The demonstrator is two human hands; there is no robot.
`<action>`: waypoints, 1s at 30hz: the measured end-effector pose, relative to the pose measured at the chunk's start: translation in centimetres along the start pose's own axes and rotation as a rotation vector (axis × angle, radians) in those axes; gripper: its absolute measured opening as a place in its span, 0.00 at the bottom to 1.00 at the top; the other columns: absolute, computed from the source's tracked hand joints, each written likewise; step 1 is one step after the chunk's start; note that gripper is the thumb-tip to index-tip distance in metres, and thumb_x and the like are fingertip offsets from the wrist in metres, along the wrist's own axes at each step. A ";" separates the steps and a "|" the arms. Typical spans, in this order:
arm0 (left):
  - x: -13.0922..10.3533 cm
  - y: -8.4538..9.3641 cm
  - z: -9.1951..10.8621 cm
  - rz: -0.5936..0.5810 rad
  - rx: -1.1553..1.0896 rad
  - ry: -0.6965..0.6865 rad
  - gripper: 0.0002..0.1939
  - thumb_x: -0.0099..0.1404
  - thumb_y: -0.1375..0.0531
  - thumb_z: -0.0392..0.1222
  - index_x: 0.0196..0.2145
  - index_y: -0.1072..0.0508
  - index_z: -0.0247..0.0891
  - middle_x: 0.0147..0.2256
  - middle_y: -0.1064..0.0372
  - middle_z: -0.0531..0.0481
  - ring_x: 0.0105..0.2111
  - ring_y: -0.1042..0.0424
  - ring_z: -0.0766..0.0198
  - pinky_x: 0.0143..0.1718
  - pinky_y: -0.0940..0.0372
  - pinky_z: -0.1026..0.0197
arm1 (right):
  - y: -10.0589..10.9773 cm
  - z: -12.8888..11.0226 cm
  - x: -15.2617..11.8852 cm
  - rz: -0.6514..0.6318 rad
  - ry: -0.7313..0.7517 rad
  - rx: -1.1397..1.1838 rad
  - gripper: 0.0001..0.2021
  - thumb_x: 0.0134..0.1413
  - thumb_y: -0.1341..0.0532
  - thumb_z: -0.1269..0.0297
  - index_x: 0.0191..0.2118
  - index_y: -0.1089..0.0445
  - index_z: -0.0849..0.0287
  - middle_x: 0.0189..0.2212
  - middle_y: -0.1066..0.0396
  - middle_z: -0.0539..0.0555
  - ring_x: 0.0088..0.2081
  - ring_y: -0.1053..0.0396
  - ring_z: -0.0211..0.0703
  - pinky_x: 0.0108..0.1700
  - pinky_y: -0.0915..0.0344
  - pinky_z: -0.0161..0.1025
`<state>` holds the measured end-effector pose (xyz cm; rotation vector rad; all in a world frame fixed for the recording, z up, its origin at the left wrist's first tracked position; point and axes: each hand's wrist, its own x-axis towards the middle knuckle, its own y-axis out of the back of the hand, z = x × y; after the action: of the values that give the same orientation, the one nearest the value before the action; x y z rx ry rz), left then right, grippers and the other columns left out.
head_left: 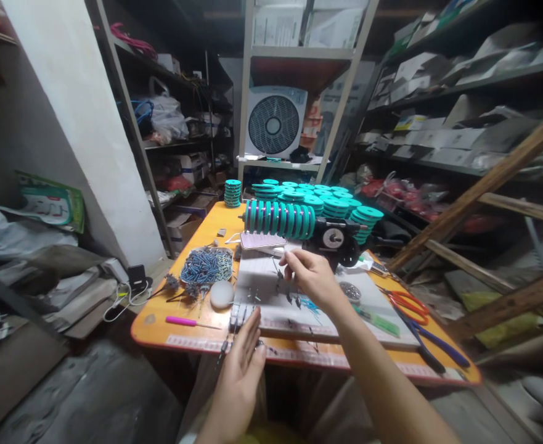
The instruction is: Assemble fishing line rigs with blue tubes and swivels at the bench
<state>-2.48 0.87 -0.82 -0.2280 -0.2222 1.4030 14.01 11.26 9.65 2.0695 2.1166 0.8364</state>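
My right hand (310,274) is over the light board (266,314), thumb and fingers pinched together. Whatever is between those fingertips is too small to make out. A small dark piece with a thin stem (279,277) shows just left of them, and several similar dark pieces lie below on the board. My left hand (243,367) is at the table's front edge, fingers stretched out. Beside its fingertips are thin dark pieces (224,348) hanging over the edge; whether the hand touches them I cannot tell. Blue thin strands (312,307) lie under my right wrist.
A tray of small blue parts (206,265), a round white lid (222,295) and a pink screwdriver (181,321) lie left. Behind are a phone (262,241), a row of teal spools (278,220) on a black device (333,239), and stacked spools. Pliers (431,345) and orange-handled scissors (408,305) lie right.
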 end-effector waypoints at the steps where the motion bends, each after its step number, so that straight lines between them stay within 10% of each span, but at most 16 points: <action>1: 0.2 0.0 0.3 -0.003 -0.014 0.001 0.29 0.67 0.43 0.50 0.64 0.42 0.47 0.67 0.51 0.49 0.67 0.51 0.55 0.67 0.53 0.53 | 0.4 -0.4 -0.5 -0.047 -0.024 0.071 0.18 0.62 0.47 0.53 0.32 0.29 0.61 0.20 0.32 0.50 0.16 0.44 0.33 0.21 0.47 0.32; 7: 2.0 -1.8 2.5 -0.049 0.051 -0.068 0.26 0.66 0.40 0.48 0.60 0.36 0.46 0.65 0.45 0.48 0.65 0.46 0.54 0.65 0.50 0.53 | 1.2 -2.6 -2.5 -0.290 -0.153 0.386 0.19 0.55 0.42 0.49 0.31 0.29 0.63 0.16 0.36 0.48 0.14 0.51 0.29 0.16 0.54 0.30; 11: 2.1 -3.2 3.0 -0.200 -0.202 0.016 0.19 0.69 0.46 0.52 0.44 0.25 0.35 0.38 0.23 0.42 0.41 0.24 0.55 0.47 0.32 0.53 | 0.7 -2.9 -3.5 -0.366 -0.239 0.546 0.18 0.52 0.38 0.50 0.31 0.27 0.64 0.13 0.39 0.46 0.13 0.50 0.28 0.15 0.57 0.28; 14: 1.3 -3.5 3.0 -0.248 -0.361 0.134 0.21 0.69 0.47 0.54 0.35 0.27 0.32 0.23 0.29 0.48 0.23 0.26 0.62 0.30 0.32 0.60 | 0.2 -2.2 -4.1 -0.381 -0.294 0.669 0.16 0.52 0.35 0.53 0.31 0.25 0.65 0.12 0.40 0.45 0.12 0.56 0.25 0.14 0.62 0.27; 22: 0.4 -3.4 2.0 -0.314 -0.493 0.205 0.19 0.69 0.47 0.51 0.29 0.32 0.33 0.17 0.33 0.51 0.15 0.32 0.67 0.19 0.34 0.65 | -0.3 0.1 -5.8 -0.547 -0.449 0.845 0.21 0.62 0.44 0.50 0.46 0.28 0.63 0.11 0.41 0.42 0.10 0.60 0.24 0.13 0.63 0.25; 30: -1.3 -3.8 1.1 -0.310 -0.653 0.322 0.21 0.73 0.54 0.50 0.27 0.35 0.34 0.16 0.34 0.53 0.13 0.32 0.68 0.21 0.30 0.62 | -1.2 1.4 -7.2 -0.501 -0.469 1.012 0.15 0.57 0.39 0.53 0.30 0.36 0.60 0.12 0.39 0.43 0.08 0.58 0.23 0.11 0.61 0.23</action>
<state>0.64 -1.02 1.27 -0.9115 -0.4246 0.9329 14.13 5.03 5.69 1.5353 2.7878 -0.8596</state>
